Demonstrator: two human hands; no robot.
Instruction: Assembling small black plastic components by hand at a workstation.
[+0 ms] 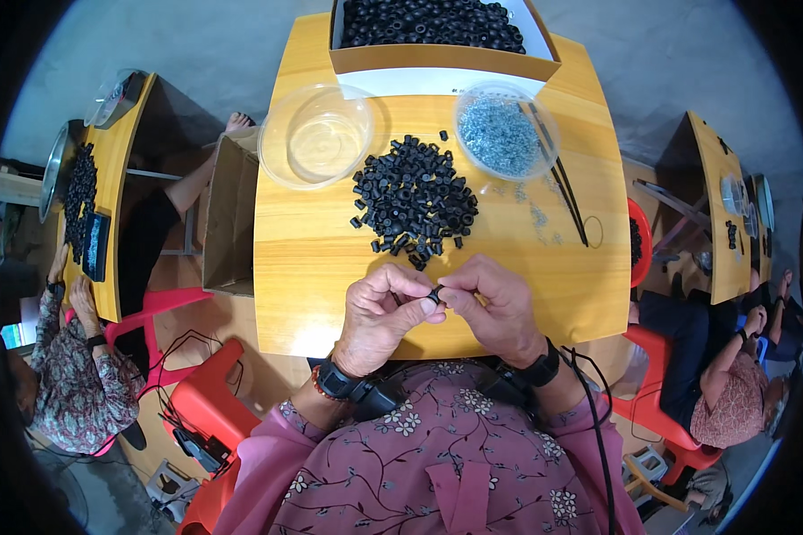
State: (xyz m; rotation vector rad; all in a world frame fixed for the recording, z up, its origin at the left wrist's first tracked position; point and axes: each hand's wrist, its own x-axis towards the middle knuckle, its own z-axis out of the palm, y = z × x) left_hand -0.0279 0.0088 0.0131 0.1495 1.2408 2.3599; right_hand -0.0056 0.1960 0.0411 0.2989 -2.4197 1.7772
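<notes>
Close to the table's near edge, my two hands meet fingertip to fingertip. My left hand (385, 308) pinches a small black cylindrical piece (434, 295) between thumb and fingers. Pressed together right beside that piece are the thumb and forefinger of my right hand (498, 308); whatever they hold is too small to make out. Just beyond my hands lies a loose pile of short black hollow pieces (415, 196). A clear round tub (509, 134) of small glinting clear or bluish bits stands at the far right of the pile, with some bits (538, 217) spilled near it.
An empty-looking clear tub (317, 134) sits far left on the wooden table (303, 267). A cardboard box (446, 58) of black pieces stands at the back. Two thin dark sticks (569, 201) lean by the right tub. People work at side tables; red stools (210, 401) flank me.
</notes>
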